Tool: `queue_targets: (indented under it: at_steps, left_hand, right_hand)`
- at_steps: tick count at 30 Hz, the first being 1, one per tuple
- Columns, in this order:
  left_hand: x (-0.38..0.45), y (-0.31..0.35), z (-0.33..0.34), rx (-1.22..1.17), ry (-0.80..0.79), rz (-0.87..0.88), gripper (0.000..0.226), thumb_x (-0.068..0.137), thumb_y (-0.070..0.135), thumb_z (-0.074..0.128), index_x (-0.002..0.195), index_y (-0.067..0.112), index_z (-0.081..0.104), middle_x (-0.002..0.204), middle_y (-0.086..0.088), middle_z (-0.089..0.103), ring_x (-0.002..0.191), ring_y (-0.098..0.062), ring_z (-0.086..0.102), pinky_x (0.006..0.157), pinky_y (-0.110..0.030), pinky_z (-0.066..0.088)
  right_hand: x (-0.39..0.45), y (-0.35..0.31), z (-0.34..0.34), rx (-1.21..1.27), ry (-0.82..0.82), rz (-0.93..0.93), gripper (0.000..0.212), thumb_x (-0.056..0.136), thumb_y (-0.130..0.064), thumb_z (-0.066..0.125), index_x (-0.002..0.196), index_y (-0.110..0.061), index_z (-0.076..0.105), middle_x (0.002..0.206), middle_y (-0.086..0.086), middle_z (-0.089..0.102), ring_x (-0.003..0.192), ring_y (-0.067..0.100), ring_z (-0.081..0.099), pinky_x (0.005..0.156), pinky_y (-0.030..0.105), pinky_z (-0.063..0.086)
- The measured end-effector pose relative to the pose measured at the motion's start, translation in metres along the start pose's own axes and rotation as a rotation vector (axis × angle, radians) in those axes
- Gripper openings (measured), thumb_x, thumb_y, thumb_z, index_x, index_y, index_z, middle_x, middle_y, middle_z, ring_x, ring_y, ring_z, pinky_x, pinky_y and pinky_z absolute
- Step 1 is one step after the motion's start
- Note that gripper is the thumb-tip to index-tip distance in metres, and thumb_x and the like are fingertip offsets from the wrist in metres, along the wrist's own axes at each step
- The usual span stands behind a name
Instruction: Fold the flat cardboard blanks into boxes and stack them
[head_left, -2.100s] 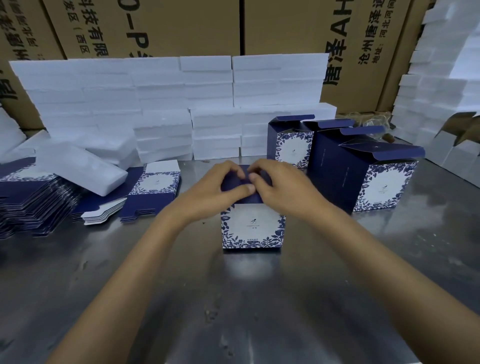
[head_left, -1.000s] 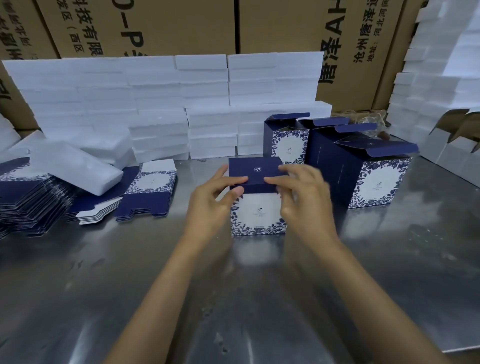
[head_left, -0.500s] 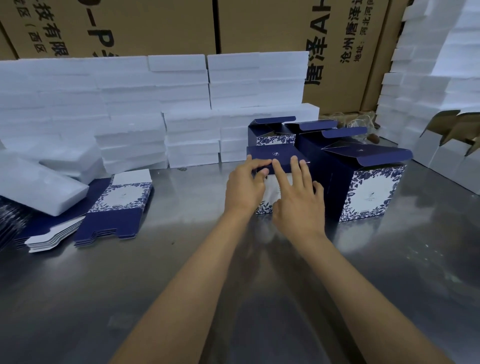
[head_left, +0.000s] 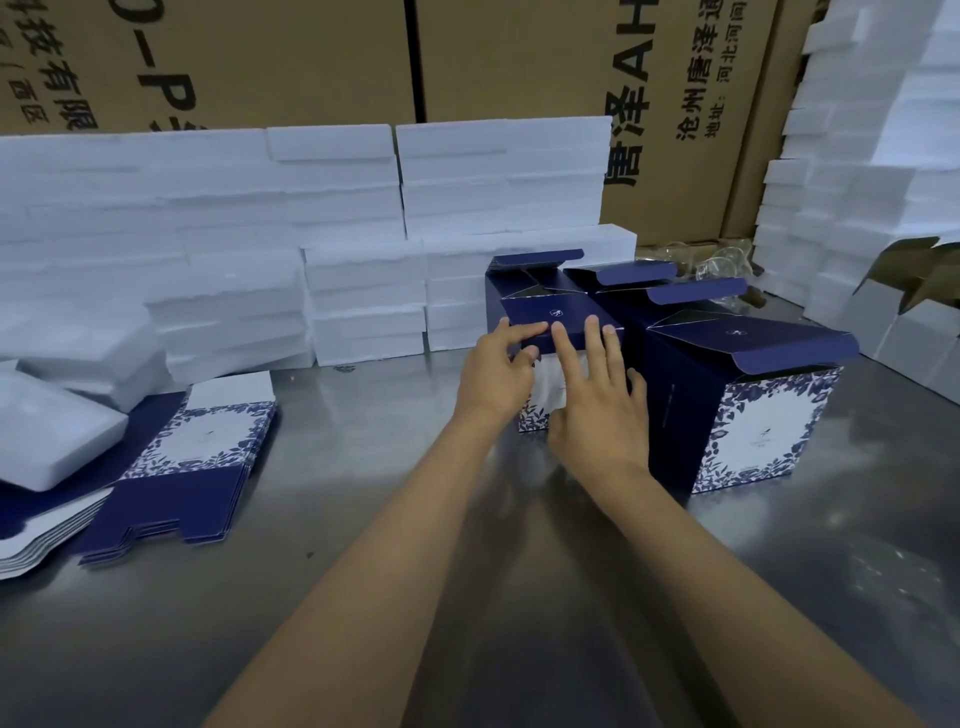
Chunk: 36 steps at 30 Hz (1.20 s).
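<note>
Both hands work on the small box (head_left: 550, 338), which stands upright on the steel tabletop (head_left: 363, 597) at centre-right, touching or just beside the group of open-lidded boxes (head_left: 748, 415) to its right and in front of another open box (head_left: 524, 275) behind it. Compared with 2.1 s ago, the box sits farther from the person and closer to that group; back then it stood alone at mid-tabletop with both hands pinching its top flaps. One second ago its lid was raised and held between both hands; now the lid lies nearly flat over the top. Left hand (head_left: 493, 374): grip closed on the lid's front-left edge, index finger on top, thumb curled beneath. Right hand (head_left: 597, 405): grip open, fingers straight and spread, fingertips (head_left: 592, 325) pressing on the lid's front edge, palm covering the box's white front panel. Since half a second ago the hand positions are nearly the same. The stack of flat blanks (head_left: 192, 467) lies at left on the tabletop, well apart from the hands, unchanged in arrangement. White foam slabs (head_left: 337, 234) are stacked along the back, with brown cartons (head_left: 311, 57) behind them; more foam (head_left: 857, 182) is piled at right.
</note>
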<state>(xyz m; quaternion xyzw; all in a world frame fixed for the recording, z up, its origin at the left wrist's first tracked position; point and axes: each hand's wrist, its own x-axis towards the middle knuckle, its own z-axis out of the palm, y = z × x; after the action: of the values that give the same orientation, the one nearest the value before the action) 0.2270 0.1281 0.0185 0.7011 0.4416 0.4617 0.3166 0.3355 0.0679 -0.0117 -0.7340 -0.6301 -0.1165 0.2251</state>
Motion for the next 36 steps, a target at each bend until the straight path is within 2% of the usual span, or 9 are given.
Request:
queue_targets:
  at_steps: [5, 7, 9, 13, 17, 21, 24, 29, 36]
  left_hand:
    - [-0.036, -0.001, -0.031, -0.015, -0.087, -0.015, 0.069, 0.099, 0.005, 0.05, 0.154, 0.038, 0.027, 0.16, 0.007, 0.031, 0.139, -0.017, 0.043, 0.113, -0.033, 0.039]
    - [-0.06, -0.012, -0.048, 0.0, -0.011, -0.087, 0.061, 0.099, 0.009, 0.05, 0.15, 0.037, 0.035, 0.154, 0.002, 0.041, 0.133, -0.019, 0.049, 0.107, -0.028, 0.04]
    - [-0.083, -0.027, -0.072, 0.095, 0.079, -0.129, 0.049, 0.097, 0.009, 0.051, 0.142, 0.029, 0.047, 0.142, -0.004, 0.053, 0.124, -0.023, 0.055, 0.1, -0.026, 0.042]
    - [-0.12, -0.053, -0.134, 0.267, 0.267, -0.227, 0.039, 0.091, 0.002, 0.053, 0.126, 0.017, 0.06, 0.128, -0.005, 0.063, 0.119, -0.024, 0.057, 0.1, -0.033, 0.044]
    - [-0.14, -0.064, -0.192, 0.375, 0.49, -0.321, 0.035, 0.087, 0.003, 0.054, 0.116, 0.017, 0.067, 0.117, -0.008, 0.066, 0.109, -0.03, 0.059, 0.101, -0.043, 0.044]
    - [-0.153, -0.081, -0.237, 0.637, 0.697, -0.461, 0.037, 0.087, 0.009, 0.055, 0.122, 0.016, 0.063, 0.132, -0.015, 0.054, 0.127, -0.037, 0.042, 0.108, -0.049, 0.029]
    - [-0.162, -0.095, -0.256, 0.694, 0.644, -0.586, 0.043, 0.092, 0.021, 0.054, 0.134, 0.012, 0.054, 0.141, -0.019, 0.046, 0.137, -0.035, 0.031, 0.115, -0.049, 0.017]
    - [-0.159, -0.1, -0.253, 0.856, 0.422, -0.666, 0.047, 0.097, 0.036, 0.046, 0.14, 0.017, 0.049, 0.148, -0.013, 0.042, 0.141, -0.031, 0.031, 0.12, -0.048, 0.01]
    - [-0.157, -0.095, -0.254, 0.809, 0.411, -0.693, 0.044, 0.103, 0.035, 0.034, 0.14, 0.015, 0.049, 0.148, -0.012, 0.044, 0.14, -0.032, 0.032, 0.118, -0.047, 0.015]
  right_hand:
    - [-0.014, -0.016, -0.012, 0.106, 0.048, -0.022, 0.092, 0.093, -0.016, 0.054, 0.163, -0.029, -0.004, 0.17, 0.001, -0.017, 0.157, 0.022, -0.013, 0.126, 0.047, 0.008]
    - [-0.028, -0.032, -0.015, 0.129, 0.132, -0.117, 0.089, 0.09, -0.011, 0.053, 0.164, -0.026, 0.005, 0.172, 0.001, -0.006, 0.158, 0.022, -0.003, 0.125, 0.048, 0.013]
    - [-0.044, -0.056, -0.014, 0.23, 0.138, -0.228, 0.076, 0.088, -0.008, 0.056, 0.159, -0.017, 0.03, 0.169, 0.007, 0.018, 0.156, 0.025, 0.019, 0.12, 0.048, 0.022]
    - [-0.067, -0.115, 0.0, 0.493, -0.145, -0.24, 0.043, 0.094, -0.017, 0.056, 0.137, -0.017, 0.058, 0.146, 0.003, 0.054, 0.137, 0.024, 0.046, 0.11, 0.037, 0.03]
    - [-0.074, -0.175, 0.017, 0.619, -0.432, -0.125, 0.028, 0.098, -0.026, 0.052, 0.122, -0.02, 0.066, 0.128, 0.002, 0.065, 0.126, 0.025, 0.051, 0.106, 0.037, 0.038]
    - [-0.071, -0.227, 0.024, 0.603, -0.511, -0.077, 0.028, 0.1, -0.025, 0.044, 0.105, -0.014, 0.07, 0.123, 0.008, 0.065, 0.125, 0.031, 0.047, 0.102, 0.04, 0.037]
    - [-0.068, -0.26, 0.027, 0.561, -0.561, -0.063, 0.027, 0.101, -0.025, 0.039, 0.092, -0.013, 0.062, 0.124, 0.014, 0.06, 0.128, 0.033, 0.04, 0.105, 0.044, 0.033]
    - [-0.072, -0.297, 0.03, 0.459, -0.577, -0.099, 0.046, 0.103, -0.033, 0.035, 0.123, -0.005, 0.066, 0.137, 0.014, 0.055, 0.137, 0.028, 0.035, 0.113, 0.048, 0.024]
    - [-0.075, -0.31, 0.019, 0.476, -0.313, -0.115, 0.038, 0.103, -0.036, 0.043, 0.108, -0.008, 0.068, 0.12, 0.013, 0.065, 0.123, 0.031, 0.047, 0.1, 0.044, 0.032]
